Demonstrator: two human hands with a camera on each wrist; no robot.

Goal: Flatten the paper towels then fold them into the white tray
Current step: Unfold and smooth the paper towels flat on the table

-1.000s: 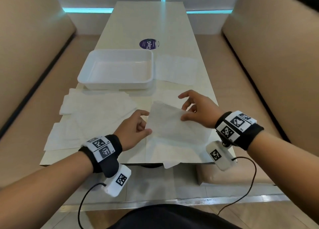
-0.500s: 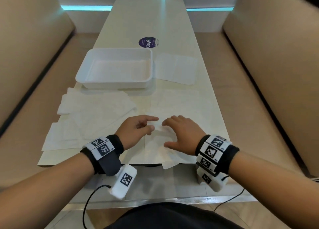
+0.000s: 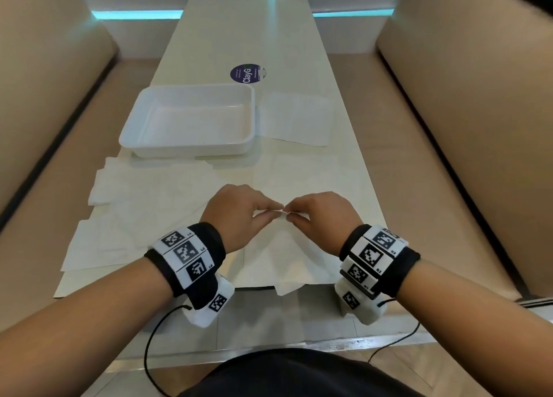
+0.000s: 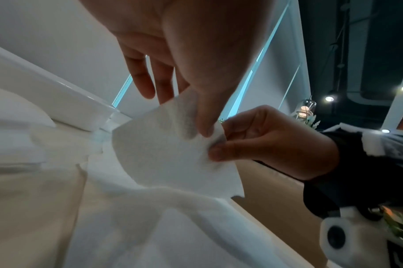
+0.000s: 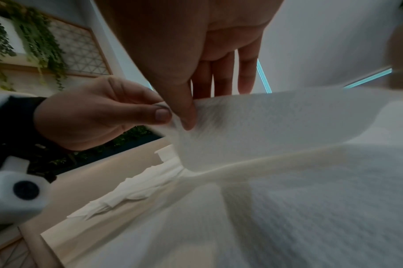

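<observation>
Left hand [image 3: 236,214] and right hand [image 3: 321,217] pinch the paper towel [image 3: 281,256], hiding its edge.

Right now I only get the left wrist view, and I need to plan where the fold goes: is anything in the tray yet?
Observer: No. The head view shows the tray with no towel in it.
Operator: Where does it sit from the hands?
Observer: Further up the table, beyond the left hand and a little to its left.
Operator: Any towel lying out of my sight?
Observer: Yes, a flat sheet lies just right of the tray, beyond the held towel.
</observation>
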